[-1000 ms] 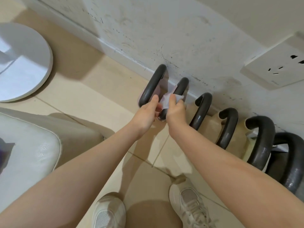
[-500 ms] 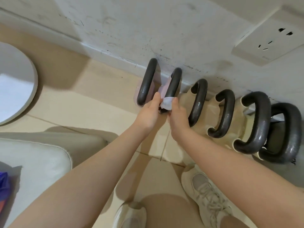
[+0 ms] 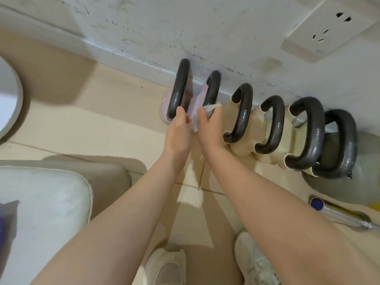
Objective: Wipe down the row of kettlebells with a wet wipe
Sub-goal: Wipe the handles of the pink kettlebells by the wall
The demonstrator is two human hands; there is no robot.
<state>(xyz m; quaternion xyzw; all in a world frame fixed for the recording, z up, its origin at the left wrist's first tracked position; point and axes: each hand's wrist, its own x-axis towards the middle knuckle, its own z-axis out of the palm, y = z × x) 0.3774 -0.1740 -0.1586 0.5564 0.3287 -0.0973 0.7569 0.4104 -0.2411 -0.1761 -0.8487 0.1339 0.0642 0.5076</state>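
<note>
Standing along the wall, six kettlebells (image 3: 273, 124) with dark, glossy handles are noted, bodies pink, cream, then grey. The second pink kettlebell (image 3: 198, 101) is gripped by the left hand (image 3: 178, 128). A crumpled white wet wipe (image 3: 207, 111) is pinched against it by the right hand (image 3: 209, 126).

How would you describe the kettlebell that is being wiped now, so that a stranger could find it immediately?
Find the scuffed white wall and the row of dark-handled kettlebells along its base. Count from the row's left end: it is the second kettlebell, pale pink with a black loop handle, where the right hand presses a white wet wipe. Only its left neighbour is also pink; the next ones are cream.
</note>
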